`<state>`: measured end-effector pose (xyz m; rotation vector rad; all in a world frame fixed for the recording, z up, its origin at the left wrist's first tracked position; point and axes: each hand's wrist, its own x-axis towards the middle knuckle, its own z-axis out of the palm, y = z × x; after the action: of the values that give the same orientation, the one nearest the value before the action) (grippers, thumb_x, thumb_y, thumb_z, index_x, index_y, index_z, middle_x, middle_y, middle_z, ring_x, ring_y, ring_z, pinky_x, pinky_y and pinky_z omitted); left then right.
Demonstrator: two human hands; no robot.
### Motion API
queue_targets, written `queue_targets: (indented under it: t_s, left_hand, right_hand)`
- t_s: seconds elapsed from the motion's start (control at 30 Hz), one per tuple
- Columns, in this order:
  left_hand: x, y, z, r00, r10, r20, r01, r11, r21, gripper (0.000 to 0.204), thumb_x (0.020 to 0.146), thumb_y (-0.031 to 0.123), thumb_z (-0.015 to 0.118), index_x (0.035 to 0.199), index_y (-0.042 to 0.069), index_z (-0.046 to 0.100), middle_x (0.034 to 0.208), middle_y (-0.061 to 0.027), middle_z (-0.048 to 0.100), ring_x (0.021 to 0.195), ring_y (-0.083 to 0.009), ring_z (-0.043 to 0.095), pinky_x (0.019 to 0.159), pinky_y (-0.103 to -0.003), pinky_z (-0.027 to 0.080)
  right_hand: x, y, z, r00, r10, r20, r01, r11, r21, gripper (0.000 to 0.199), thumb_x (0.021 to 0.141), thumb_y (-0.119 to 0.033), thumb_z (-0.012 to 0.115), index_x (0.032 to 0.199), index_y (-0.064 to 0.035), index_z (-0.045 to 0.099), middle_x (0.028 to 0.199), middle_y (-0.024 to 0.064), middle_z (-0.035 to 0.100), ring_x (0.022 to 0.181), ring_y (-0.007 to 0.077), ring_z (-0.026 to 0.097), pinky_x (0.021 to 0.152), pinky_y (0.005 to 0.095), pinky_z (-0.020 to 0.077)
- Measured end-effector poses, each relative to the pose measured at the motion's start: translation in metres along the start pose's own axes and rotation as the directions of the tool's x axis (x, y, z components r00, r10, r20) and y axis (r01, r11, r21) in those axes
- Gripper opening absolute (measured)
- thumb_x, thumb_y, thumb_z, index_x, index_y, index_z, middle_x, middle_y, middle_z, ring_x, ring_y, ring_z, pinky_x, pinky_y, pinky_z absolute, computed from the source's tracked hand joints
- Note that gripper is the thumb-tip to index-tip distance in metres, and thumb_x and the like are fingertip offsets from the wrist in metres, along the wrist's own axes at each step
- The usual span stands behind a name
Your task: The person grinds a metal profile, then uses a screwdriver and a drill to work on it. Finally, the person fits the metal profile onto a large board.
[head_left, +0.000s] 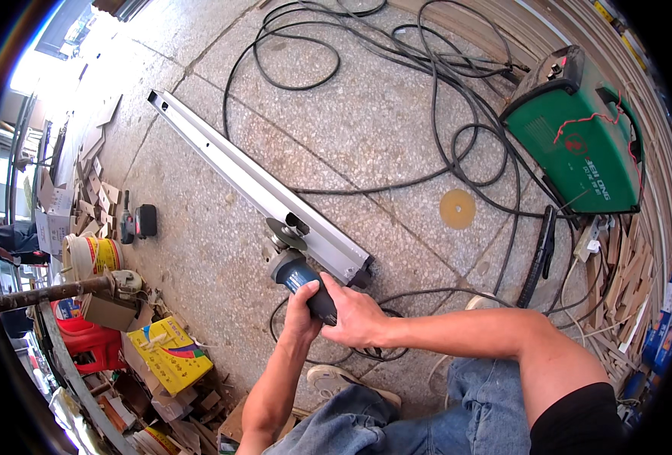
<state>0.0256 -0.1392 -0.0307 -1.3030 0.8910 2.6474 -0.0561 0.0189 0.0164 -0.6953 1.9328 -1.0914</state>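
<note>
An angle grinder [295,274] with a blue and black body is gripped by both my hands. My left hand [300,320] is closed around its near side, and my right hand [355,315] wraps the rear of the body from the right. The grinder's disc [286,233] stands at the edge of a long silver metal profile [237,171] lying diagonally on the floor. A dark cut-out [298,224] in the profile is right beside the disc; whether the disc touches metal I cannot tell. A dark end piece [362,271] sits at the profile's near end.
Black cables [442,83] loop over the speckled floor to a green welding machine [579,136] at right. A tan round disc [457,208] lies flat nearby. At left are a cordless power tool [140,221], a bucket [91,256], a yellow box [170,355] and board scraps.
</note>
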Motion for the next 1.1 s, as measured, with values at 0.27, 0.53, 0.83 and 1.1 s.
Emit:
queue_targets:
  t_s: [0.27, 0.53, 0.83, 1.1]
  left_hand:
    - [0.004, -0.001, -0.005, 1.0, 0.005, -0.009, -0.005, 0.999, 0.041, 0.045, 0.091, 0.031, 0.076, 0.122, 0.003, 0.058, 0.106, -0.0102, 0.069, 0.097, -0.0251, 0.071, 0.095, -0.043, 0.062]
    - [0.002, 0.004, -0.003, 0.999, -0.037, -0.002, 0.037, 0.999, 0.012, 0.043, 0.091, 0.03, 0.077, 0.12, 0.004, 0.059, 0.106, -0.0096, 0.069, 0.097, -0.0261, 0.071, 0.095, -0.044, 0.061]
    - [-0.043, 0.011, 0.019, 0.966, 0.239, 0.095, -0.246, 0.967, 0.071, 0.048, 0.088, 0.027, 0.08, 0.125, 0.006, 0.059, 0.11, -0.0064, 0.069, 0.1, -0.0204, 0.07, 0.096, -0.039, 0.059]
    - [-0.063, -0.01, 0.007, 0.958, 0.286, 0.006, -0.285, 0.955, 0.08, 0.04, 0.093, 0.028, 0.079, 0.12, 0.006, 0.061, 0.11, -0.0055, 0.07, 0.1, -0.0185, 0.07, 0.094, -0.038, 0.058]
  right_hand:
    - [0.003, -0.005, -0.003, 0.999, 0.026, 0.024, -0.026, 0.999, 0.023, 0.108, 0.079, -0.027, 0.077, 0.166, 0.0032, 0.021, 0.12, 0.0376, 0.066, 0.106, 0.0543, 0.069, 0.092, 0.0575, 0.0575]
    - [0.003, -0.014, -0.005, 0.997, 0.061, 0.05, -0.062, 0.998, 0.005, 0.107, 0.081, -0.029, 0.079, 0.166, 0.0041, 0.022, 0.129, 0.038, 0.064, 0.112, 0.053, 0.069, 0.095, 0.0535, 0.0576]
    - [-0.018, -0.02, -0.009, 0.981, -0.195, -0.003, 0.194, 0.977, -0.086, 0.105, 0.079, -0.023, 0.079, 0.165, 0.0008, 0.026, 0.127, 0.0334, 0.065, 0.107, 0.0514, 0.07, 0.09, 0.054, 0.0596]
    - [-0.025, -0.035, 0.003, 0.995, -0.071, 0.07, 0.085, 0.972, -0.22, 0.097, 0.078, -0.026, 0.082, 0.159, -0.0004, 0.034, 0.127, 0.033, 0.064, 0.109, 0.0526, 0.068, 0.092, 0.0574, 0.0583]
